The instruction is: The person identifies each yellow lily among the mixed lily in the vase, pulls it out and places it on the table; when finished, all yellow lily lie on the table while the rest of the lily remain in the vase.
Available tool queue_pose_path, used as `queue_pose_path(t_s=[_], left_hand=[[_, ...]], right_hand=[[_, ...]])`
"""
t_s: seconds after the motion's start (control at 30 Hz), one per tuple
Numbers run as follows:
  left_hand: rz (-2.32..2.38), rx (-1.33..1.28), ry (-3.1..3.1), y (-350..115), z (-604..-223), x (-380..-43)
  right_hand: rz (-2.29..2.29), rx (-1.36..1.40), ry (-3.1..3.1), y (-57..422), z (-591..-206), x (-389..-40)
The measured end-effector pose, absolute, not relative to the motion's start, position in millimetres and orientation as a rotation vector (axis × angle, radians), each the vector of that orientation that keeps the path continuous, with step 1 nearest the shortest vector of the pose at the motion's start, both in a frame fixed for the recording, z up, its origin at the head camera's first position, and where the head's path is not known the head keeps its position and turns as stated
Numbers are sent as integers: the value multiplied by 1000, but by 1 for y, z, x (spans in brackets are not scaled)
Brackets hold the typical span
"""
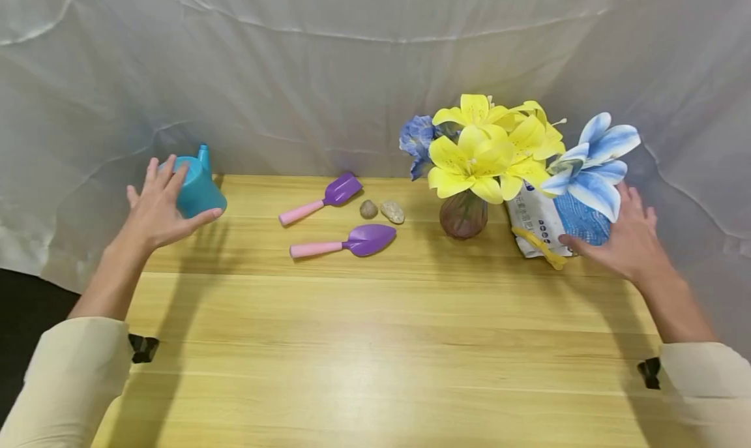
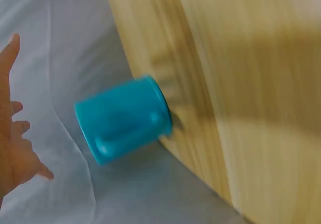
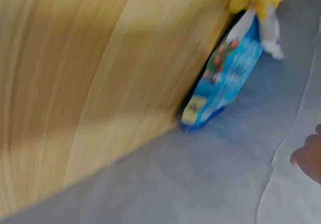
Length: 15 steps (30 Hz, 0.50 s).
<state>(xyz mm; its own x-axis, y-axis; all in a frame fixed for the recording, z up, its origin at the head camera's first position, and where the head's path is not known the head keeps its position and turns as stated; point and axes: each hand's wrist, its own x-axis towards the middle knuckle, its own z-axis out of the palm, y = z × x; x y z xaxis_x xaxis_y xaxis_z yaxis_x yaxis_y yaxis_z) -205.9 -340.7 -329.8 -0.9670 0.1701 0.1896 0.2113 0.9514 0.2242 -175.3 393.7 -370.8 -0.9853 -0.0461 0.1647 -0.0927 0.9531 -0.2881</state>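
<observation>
A teal can, two purple scoops with pink handles, yellow and blue-and-white flowers in a brownish vase, and a blue-and-white bag tied in yellow are seen on a pale striped wooden table. Cream sleeves are worn.

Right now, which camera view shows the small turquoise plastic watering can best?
The left wrist view: the turquoise plastic watering can fills the middle, unobstructed though blurred. In the head view the left hand partly covers it. The right wrist view does not show it.
</observation>
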Motion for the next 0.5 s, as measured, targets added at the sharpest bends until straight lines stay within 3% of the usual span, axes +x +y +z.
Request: queue_pose_path(t_s=[0.23,0.5], left_hand=[[-581,-420,-2854,-282,-340,-218],[-1022,-586,-2726,-173,-364,-236]], right_hand=[[809,197,-2884,340,-387,-185],[990,231,-2917,285,-406,-210]])
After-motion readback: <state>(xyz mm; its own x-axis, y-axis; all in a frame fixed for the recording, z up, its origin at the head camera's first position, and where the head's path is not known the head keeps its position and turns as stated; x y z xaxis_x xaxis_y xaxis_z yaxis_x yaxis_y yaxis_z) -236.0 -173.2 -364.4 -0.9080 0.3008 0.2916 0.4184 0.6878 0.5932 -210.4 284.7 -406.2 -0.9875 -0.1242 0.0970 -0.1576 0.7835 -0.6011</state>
